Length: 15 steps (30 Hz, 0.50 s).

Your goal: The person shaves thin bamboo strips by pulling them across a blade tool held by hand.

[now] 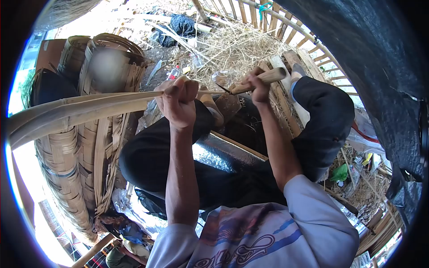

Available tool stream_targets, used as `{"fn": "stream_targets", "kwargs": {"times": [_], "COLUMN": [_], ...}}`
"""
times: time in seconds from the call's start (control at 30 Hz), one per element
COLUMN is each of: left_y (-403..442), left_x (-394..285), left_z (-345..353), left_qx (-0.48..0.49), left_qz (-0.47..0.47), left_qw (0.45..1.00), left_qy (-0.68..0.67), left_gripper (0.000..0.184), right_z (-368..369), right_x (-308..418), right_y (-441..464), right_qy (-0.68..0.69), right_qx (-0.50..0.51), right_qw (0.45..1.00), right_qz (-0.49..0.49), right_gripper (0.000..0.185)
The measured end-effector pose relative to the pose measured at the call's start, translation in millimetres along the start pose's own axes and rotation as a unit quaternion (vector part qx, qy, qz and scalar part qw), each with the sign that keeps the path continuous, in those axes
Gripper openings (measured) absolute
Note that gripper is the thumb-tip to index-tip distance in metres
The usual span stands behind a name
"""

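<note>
My left hand (178, 100) is closed in a fist around the end of a long split bamboo pole (103, 102). From the left edge of the view the pole runs in nearly level, thick there and narrower at my fist. To the right, my right hand (259, 88) is wrapped around the thick wooden handle of a knife (273, 76). Its short dark blade points left toward my left hand, and a thin strip seems to run between the two. Whether the blade touches the bamboo I cannot tell.
Tall woven bamboo baskets (62, 156) stand at the left, under the pole. Straw and shavings (241, 44) cover the ground ahead, with black plastic bags (183, 25) behind. A bamboo slat fence (286, 22) curves at the upper right, beside dark plastic sheeting (357, 49). Another person sits at the lower left.
</note>
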<state>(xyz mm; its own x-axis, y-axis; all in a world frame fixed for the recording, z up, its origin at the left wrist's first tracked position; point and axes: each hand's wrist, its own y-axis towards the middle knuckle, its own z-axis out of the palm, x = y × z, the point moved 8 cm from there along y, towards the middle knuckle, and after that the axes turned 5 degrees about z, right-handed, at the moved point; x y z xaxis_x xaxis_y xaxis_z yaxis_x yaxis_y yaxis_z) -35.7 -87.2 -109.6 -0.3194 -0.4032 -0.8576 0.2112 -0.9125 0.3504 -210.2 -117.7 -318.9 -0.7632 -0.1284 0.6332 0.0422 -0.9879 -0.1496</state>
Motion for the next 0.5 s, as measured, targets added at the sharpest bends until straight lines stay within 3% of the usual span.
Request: {"fn": "stream_targets", "kwargs": {"times": [0.03,0.07,0.17,0.3,0.37,0.43,0.5], "left_y": [-0.9,-1.6,-2.4,0.1,-2.1,-1.4,-0.9], "left_x": [0.9,-3.9,-11.4,-7.4,-2.7,-4.9,-6.1], "left_z": [2.8,3.5,1.6,-2.5,2.1,4.5,2.9], "left_qx": [0.002,-0.004,0.002,-0.009,-0.002,0.000,-0.005], "left_qz": [0.000,0.034,0.078,0.051,0.024,0.044,0.057], "left_qw": [1.000,0.999,0.993,0.996,0.999,0.998,0.997], "left_qy": [-0.004,0.030,0.093,0.069,0.024,0.042,0.054], "left_gripper": [0.039,0.039,0.039,0.039,0.039,0.039,0.040], "right_z": [-5.5,-18.3,-23.0,-6.0,-12.7,-24.3,-47.2], "right_x": [-9.8,-23.4,-10.6,4.4,-27.9,-29.8,-27.3], "right_y": [-0.3,9.5,17.9,3.3,-1.2,11.0,10.3], "right_qy": [-0.082,-0.118,-0.090,0.005,-0.173,-0.368,-0.100], "right_qx": [-0.018,0.021,-0.021,0.003,0.015,0.030,-0.078], "right_qw": [0.996,0.992,0.996,1.000,0.985,0.926,0.992], "right_qz": [0.017,-0.036,0.005,-0.020,0.023,-0.077,0.008], "right_gripper": [0.019,0.019,0.017,0.016,0.015,0.015,0.014]}}
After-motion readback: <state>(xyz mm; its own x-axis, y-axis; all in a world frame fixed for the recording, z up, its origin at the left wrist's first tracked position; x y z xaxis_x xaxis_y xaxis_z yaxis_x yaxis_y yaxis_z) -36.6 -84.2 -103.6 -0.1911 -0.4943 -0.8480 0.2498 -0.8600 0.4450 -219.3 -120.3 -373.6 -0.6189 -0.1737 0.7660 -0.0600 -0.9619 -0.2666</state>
